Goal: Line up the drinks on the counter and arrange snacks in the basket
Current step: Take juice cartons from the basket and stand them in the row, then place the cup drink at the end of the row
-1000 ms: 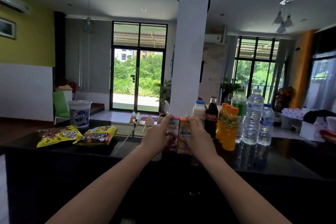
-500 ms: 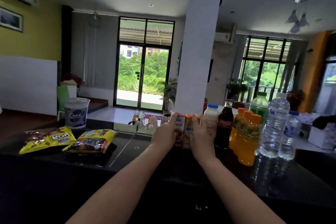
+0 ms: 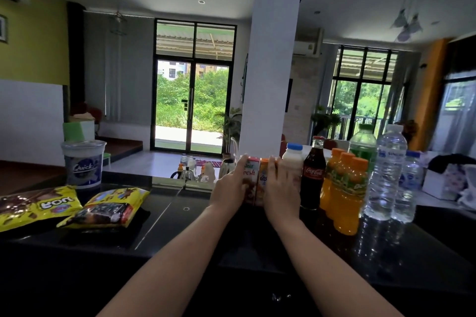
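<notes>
Two small drink cartons stand side by side on the black counter (image 3: 180,216): a white-and-red one (image 3: 251,177) and an orange one (image 3: 263,183). My left hand (image 3: 229,189) holds the white carton from the left. My right hand (image 3: 282,188) holds the orange carton from the right. To their right stand a white milk bottle (image 3: 292,156), a cola bottle (image 3: 313,175), three orange juice bottles (image 3: 346,190), a green bottle (image 3: 363,144) and two water bottles (image 3: 386,175). Two yellow snack bags (image 3: 103,207) lie at the left. No basket is in view.
A white tub with a dark label (image 3: 82,165) stands behind the snack bags. A white pillar (image 3: 270,72) rises just beyond the cartons. Beyond the counter's right end lie white boxes and dark cloth (image 3: 448,170).
The view has tilted and moved closer. Both hands stay on the two cartons, which now stand nearer the milk bottle.
</notes>
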